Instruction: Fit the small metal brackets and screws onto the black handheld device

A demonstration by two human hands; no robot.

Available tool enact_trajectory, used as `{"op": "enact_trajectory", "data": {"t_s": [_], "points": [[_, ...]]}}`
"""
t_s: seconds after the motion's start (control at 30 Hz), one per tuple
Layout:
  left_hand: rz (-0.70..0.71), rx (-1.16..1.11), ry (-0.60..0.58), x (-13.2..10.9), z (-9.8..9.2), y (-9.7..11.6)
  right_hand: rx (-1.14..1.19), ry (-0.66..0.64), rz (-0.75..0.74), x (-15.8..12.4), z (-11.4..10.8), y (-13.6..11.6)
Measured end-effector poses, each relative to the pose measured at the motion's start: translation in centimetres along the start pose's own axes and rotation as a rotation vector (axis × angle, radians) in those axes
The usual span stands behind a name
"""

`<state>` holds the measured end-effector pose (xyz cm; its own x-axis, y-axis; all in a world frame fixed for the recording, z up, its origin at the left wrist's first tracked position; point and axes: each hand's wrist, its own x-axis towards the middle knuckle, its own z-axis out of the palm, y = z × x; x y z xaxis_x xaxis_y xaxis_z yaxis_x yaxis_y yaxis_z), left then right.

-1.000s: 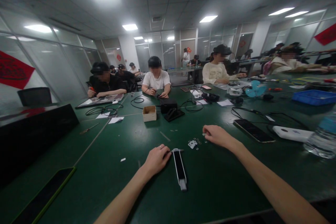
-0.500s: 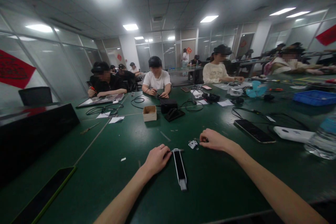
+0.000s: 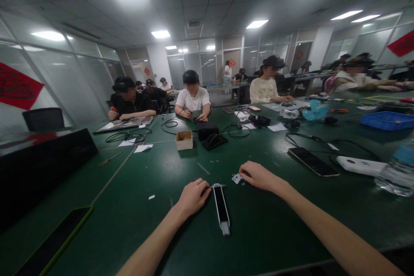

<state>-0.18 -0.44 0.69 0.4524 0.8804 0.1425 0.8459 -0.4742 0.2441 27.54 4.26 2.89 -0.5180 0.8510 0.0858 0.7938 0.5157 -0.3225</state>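
Note:
My left hand (image 3: 193, 196) rests on the green table with its fingers curled together at the top of a long white-framed device (image 3: 221, 207). That device has a dark strip down its middle and a grey block at its near end. A thin rod (image 3: 222, 186) crosses its top; whether my left fingertips grip the rod's end is hidden. To the right, my right hand (image 3: 258, 175) is closed, fingertips down at the edge of a small white plate with holes (image 3: 236, 178). What they pinch, if anything, cannot be seen. A tiny ring (image 3: 243, 184) lies beside the plate.
A cardboard box (image 3: 184, 141) and a black box (image 3: 207, 130) stand ahead. On the right lie a phone (image 3: 313, 161), a white case (image 3: 360, 165), a water bottle (image 3: 399, 170) and a blue tray (image 3: 388, 121). A green-edged dark panel (image 3: 54, 241) lies front left. Several people sit across.
My right hand has moved left, closer to the white plate, and now covers some of the small rings beside it. My left hand and the white-framed device have stayed in place.

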Motion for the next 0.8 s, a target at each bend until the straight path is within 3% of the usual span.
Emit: {"op": "enact_trajectory", "data": {"t_s": [0.23, 0.43, 0.8], "points": [[0.018, -0.004, 0.014, 0.0, 0.1, 0.0, 0.13, 0.128, -0.2, 0.3, 2.4, -2.5], [0.027, 0.015, 0.028, 0.1, 0.4, -0.1, 0.15, 0.228, -0.301, 0.3, 3.1, -3.0], [0.015, 0.011, 0.009, 0.1, 0.2, -0.1, 0.181, 0.2, -0.316, 0.5, 4.2, -2.7]]}}
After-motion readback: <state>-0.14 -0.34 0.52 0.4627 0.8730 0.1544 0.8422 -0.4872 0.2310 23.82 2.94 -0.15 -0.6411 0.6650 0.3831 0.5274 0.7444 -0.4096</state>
